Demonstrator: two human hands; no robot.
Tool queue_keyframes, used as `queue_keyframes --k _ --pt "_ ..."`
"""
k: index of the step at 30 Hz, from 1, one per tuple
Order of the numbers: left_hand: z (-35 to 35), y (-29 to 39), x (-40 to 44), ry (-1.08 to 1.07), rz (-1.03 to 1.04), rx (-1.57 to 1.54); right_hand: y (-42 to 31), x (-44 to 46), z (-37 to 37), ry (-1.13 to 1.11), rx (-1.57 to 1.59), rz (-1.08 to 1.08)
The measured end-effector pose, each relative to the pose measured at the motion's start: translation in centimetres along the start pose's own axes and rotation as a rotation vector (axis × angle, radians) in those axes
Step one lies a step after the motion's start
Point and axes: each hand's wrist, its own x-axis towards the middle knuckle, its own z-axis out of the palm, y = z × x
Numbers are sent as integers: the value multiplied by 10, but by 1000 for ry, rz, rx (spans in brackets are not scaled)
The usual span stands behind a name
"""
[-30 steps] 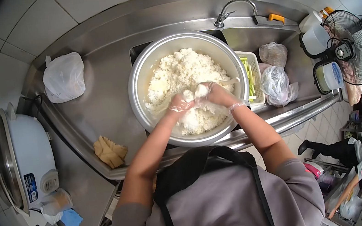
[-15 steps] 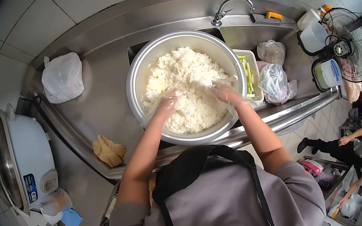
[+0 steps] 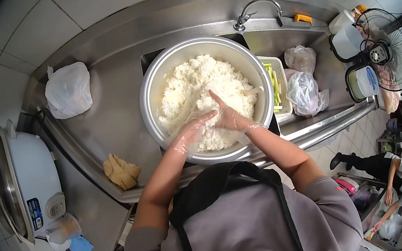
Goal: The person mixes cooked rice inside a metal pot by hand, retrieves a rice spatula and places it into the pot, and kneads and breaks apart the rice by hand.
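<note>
A large round metal pot (image 3: pixel 147 89) holds a heap of white cooked rice (image 3: pixel 203 71). Both my hands wear clear, loose plastic gloves and meet over the near half of the rice. My left hand (image 3: pixel 194 129) points inward with its thumb stretched out; its other fingers are partly lost against the rice. My right hand (image 3: pixel 232 118) touches it, with one finger or thumb stretched away from me and apart from the rest. Whether some rice lies between the palms I cannot tell. A white handle (image 3: pixel 252 91), perhaps of a rice paddle, sticks out of the rice at right.
The pot sits over a steel sink under a faucet (image 3: pixel 258 2). Right of it are a basket of cut green vegetables (image 3: pixel 283 109), plastic bags (image 3: pixel 304 93) and a fan (image 3: pixel 388 50). Left are a white bag (image 3: pixel 68 90), folded cloth (image 3: pixel 121 171) and rice cooker (image 3: pixel 36 174). Another person (image 3: pixel 400 169) stands behind.
My hands were apart in the rice, one at each side. They have come together over the near middle, and my right hand has left the area by the white handle.
</note>
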Motion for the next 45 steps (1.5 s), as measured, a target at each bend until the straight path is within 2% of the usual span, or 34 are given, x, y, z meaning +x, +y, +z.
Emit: queue_keyframes --k 4,7,9,11,13,14,15,18,21,22,24,25,26,28,29,31,32,35,37,38,41,43,45 --pt "-5 -7 23 38 268 211 -13 5 -19 17 199 -40" --pt "0 0 35 106 352 326 -13 16 -33 63 55 67" --pt "1 8 40 86 375 445 -13 20 -39 169 7 20" --pt "8 15 41 188 326 446 7 31 -50 230 -63 -44" --pt "17 25 44 272 273 474 -15 32 -63 243 -376 141" --pt "26 34 43 382 280 639 -21 37 -69 228 -505 247" --pt "31 42 39 404 251 738 -23 42 -72 211 -633 353" --pt "29 50 41 482 130 928 -16 47 -82 87 -562 378" --pt "28 72 13 173 -8 799 -14 32 -78 59 -331 191" --pt "23 72 10 165 -68 686 -16 26 -79 12 -420 245" --pt "-8 76 27 239 -224 970 -21 18 -81 -82 -596 352" --pt "-23 76 36 273 -306 1112 -20 14 -76 -68 -574 393" --pt "-20 85 24 379 -294 1046 -17 10 -72 -51 -553 434" --pt "-43 98 32 454 -381 1111 1 9 -63 33 -424 508" --pt "-55 104 36 494 -423 1144 11 15 -60 125 -436 443" --pt "-84 82 53 590 -252 1027 23 28 -57 306 -463 308" --pt "-99 69 65 636 -164 968 29 38 -54 303 -352 293" --pt "-121 42 91 526 193 649 32 66 -49 253 -50 311" --pt "-109 33 108 582 27 301 24 84 -51 171 120 405" --pt "-102 34 115 605 -50 129 32 95 -49 136 128 374" --pt "-114 19 138 247 92 91 50 118 -43 37 90 336" --pt "-116 18 140 106 140 36 22 117 -41 -40 -11 392" --pt "-121 19 143 -2 146 4 30 122 -31 -5 -187 383"
